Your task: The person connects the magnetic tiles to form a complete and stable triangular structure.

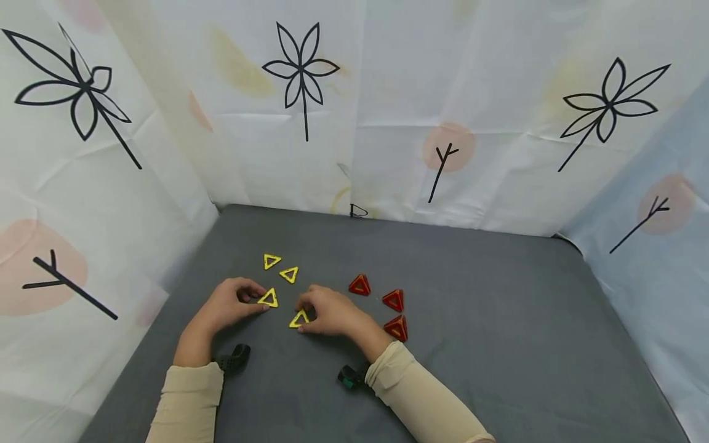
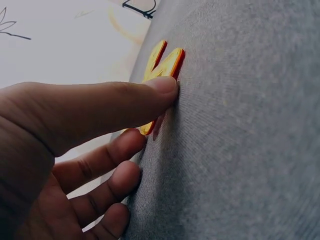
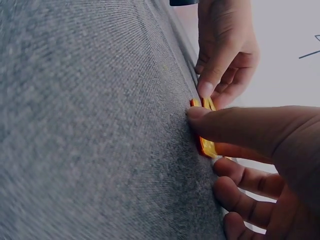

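Note:
My left hand (image 1: 228,306) pinches a yellow triangle tile (image 1: 275,298) between thumb and fingers, close over the grey table. The left wrist view shows its glossy yellow face with a red edge, the thumb (image 2: 125,102) across it and the other fingers curled below. Just to the right, my right hand (image 1: 335,312) grips a second yellow triangle (image 1: 295,326) with thumb and index finger. That piece also has a red side in the right wrist view. Beyond the hands lie two more hollow yellow triangles, one farther back (image 1: 265,261) and one nearer (image 1: 288,269).
Three red triangles, a back one (image 1: 359,285), a middle one (image 1: 394,300) and a front one (image 1: 396,328), lie right of my right hand, the front one close by my forearm. A patterned white curtain (image 1: 388,74) stands along the table's back and sides.

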Tool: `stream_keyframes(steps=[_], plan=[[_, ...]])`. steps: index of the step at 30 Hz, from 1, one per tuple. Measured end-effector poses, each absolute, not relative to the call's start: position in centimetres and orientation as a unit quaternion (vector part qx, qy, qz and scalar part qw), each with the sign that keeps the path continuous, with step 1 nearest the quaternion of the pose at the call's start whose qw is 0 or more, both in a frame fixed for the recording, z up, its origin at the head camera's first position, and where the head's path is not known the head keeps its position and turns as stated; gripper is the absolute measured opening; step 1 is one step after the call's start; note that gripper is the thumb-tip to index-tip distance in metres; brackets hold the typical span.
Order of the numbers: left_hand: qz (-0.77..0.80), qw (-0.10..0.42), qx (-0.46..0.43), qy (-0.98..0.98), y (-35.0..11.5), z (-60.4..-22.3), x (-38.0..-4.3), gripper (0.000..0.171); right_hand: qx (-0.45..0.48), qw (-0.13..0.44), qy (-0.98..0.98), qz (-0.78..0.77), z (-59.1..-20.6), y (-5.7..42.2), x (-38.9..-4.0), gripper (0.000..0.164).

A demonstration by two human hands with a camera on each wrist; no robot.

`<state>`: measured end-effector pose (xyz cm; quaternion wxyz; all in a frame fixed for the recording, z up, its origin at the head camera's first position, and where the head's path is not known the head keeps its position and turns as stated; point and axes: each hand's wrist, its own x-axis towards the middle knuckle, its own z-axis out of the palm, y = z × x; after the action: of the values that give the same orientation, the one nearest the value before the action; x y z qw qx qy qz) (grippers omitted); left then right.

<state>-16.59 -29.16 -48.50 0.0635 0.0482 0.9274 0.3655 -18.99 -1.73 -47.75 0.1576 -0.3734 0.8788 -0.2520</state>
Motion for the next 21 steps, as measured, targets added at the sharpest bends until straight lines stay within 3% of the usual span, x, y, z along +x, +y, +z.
stream_keyframes(steps=[21], plan=[[0.384, 0.067, 0.068, 0.918, -28.1, -48.7, -16.8, 0.026, -0.395, 0.174, 0.826, -0.364, -48.1, -0.5, -20.0, 0.03]])
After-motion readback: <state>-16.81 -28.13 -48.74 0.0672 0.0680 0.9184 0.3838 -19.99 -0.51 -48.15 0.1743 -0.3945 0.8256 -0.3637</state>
